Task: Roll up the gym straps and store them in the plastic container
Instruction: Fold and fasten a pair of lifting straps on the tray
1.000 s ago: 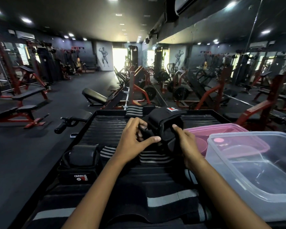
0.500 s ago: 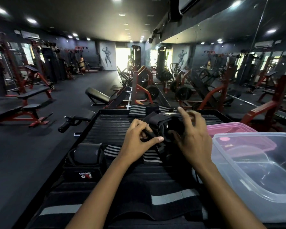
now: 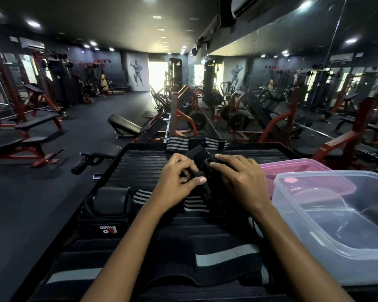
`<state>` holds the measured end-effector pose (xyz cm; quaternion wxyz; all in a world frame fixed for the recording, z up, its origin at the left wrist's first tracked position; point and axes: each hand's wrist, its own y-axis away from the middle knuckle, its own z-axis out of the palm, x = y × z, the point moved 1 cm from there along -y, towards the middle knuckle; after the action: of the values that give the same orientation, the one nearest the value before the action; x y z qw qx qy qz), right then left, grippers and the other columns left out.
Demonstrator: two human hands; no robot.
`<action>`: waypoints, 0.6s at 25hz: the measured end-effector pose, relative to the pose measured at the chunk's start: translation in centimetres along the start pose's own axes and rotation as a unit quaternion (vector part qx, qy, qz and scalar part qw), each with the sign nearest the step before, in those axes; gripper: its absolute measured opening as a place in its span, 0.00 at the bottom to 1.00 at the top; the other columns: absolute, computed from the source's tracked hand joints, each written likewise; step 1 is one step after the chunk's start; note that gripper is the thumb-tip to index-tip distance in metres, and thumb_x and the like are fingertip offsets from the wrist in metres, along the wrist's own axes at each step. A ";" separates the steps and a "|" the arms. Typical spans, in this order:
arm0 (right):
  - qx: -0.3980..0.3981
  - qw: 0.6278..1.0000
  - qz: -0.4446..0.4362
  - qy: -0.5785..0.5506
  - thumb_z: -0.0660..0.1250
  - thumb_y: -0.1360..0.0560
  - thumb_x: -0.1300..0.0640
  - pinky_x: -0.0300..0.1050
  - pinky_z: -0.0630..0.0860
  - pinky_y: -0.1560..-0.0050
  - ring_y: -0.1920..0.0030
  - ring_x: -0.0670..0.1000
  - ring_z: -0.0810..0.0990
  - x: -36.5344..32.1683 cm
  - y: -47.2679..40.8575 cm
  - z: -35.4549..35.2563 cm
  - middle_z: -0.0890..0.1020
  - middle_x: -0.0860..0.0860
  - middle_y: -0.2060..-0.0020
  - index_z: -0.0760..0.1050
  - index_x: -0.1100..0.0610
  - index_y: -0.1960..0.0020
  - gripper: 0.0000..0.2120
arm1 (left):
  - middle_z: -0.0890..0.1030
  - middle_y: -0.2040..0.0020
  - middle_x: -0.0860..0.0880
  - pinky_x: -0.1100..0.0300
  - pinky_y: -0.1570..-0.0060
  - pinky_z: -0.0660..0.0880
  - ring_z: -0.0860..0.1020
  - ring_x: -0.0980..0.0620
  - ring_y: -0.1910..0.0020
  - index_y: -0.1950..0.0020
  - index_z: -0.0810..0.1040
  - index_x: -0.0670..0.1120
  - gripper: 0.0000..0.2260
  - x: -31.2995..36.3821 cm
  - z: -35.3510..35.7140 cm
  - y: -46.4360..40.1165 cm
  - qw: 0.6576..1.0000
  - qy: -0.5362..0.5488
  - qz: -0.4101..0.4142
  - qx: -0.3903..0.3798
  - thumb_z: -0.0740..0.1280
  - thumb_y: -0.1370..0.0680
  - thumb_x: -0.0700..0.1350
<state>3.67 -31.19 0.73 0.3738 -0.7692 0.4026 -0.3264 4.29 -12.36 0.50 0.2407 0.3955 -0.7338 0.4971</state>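
Note:
A black gym strap is bunched between my hands above the black ribbed platform. My left hand pinches its near end between thumb and curled fingers. My right hand lies over the strap's right side with fingers curled around it. The clear plastic container stands empty at the right, close to my right forearm. Black straps with grey stripes lie flat under my arms, and another striped strap lies at the far edge.
A pink lid or tray lies behind the clear container. A rolled black wrap with a "TRAIN HARD" label sits at the platform's left. Gym benches and red machines fill the floor beyond; a mirror wall runs along the right.
My right hand has come from beside the strap to on top of it and pushed it down, folding the raised flap lower. My left hand kept its pinch on the near end.

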 end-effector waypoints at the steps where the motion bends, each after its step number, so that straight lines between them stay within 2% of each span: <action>1: 0.004 1.000 0.005 -0.004 0.63 0.27 0.57 0.47 0.75 0.61 0.52 0.54 0.83 -0.1 0.0 0.0 0.84 0.51 0.47 0.83 0.54 0.48 0.13 | 0.70 0.55 0.55 0.60 0.59 0.78 0.72 0.59 0.58 0.59 0.77 0.50 0.10 0.0 -0.2 -0.1 1.000 0.014 -0.009 -0.002 0.76 0.30 0.40; 7: 0.025 0.998 0.047 -0.021 0.63 0.27 0.58 0.45 0.76 0.62 0.54 0.54 0.84 -0.5 -0.1 -0.1 0.85 0.51 0.49 0.84 0.54 0.49 0.13 | 0.70 0.55 0.53 0.70 0.59 0.76 0.71 0.61 0.58 0.61 0.76 0.51 0.11 0.2 -0.7 -0.3 0.999 0.036 -0.023 -0.007 0.75 0.30 0.37; 12: 0.031 0.996 0.081 -0.034 0.63 0.26 0.57 0.47 0.78 0.61 0.54 0.54 0.84 -0.5 0.0 0.1 0.85 0.50 0.48 0.84 0.53 0.48 0.13 | 0.71 0.55 0.53 0.70 0.58 0.76 0.71 0.59 0.56 0.61 0.74 0.52 0.13 0.5 -0.7 -0.5 0.999 0.034 -0.008 -0.021 0.73 0.28 0.35; 15: 0.043 0.993 0.100 -0.045 0.63 0.26 0.57 0.49 0.79 0.62 0.55 0.55 0.84 -0.5 0.0 0.2 0.85 0.51 0.49 0.84 0.54 0.48 0.12 | 0.73 0.56 0.54 0.68 0.58 0.73 0.72 0.55 0.56 0.62 0.72 0.52 0.13 0.5 -1.1 -0.5 1.000 -0.010 0.009 -0.021 0.72 0.28 0.36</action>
<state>3.65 -30.70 0.53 0.4551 -0.7222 0.4461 -0.2689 4.38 -11.63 1.58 0.2372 0.3888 -0.7497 0.4801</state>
